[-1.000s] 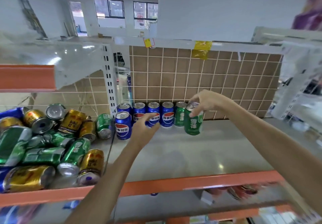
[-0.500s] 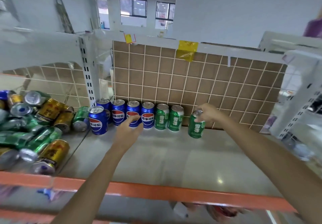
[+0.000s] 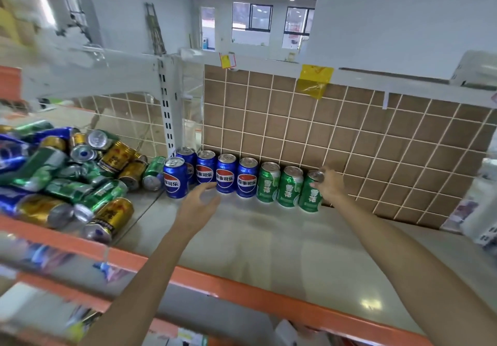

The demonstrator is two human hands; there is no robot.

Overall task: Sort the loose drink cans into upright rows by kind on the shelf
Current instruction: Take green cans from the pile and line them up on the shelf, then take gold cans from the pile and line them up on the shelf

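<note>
The right hand (image 3: 328, 184) grips the top of a green can (image 3: 310, 194) standing upright on the shelf (image 3: 282, 251), last in a row against the tiled back panel (image 3: 349, 135) — two green cans (image 3: 279, 185) beside it, then blue cans (image 3: 215, 174) further left. The left hand (image 3: 197, 205) hovers open and empty just in front of the blue cans. A loose pile (image 3: 67, 181) of green, gold and blue cans lies at far left.

Both my arms reach forward. My left hand (image 3: 197, 201) hangs open, fingers loosely spread, holding nothing. My right hand (image 3: 326, 184) is extended farther, fingers curled in a grip.
</note>
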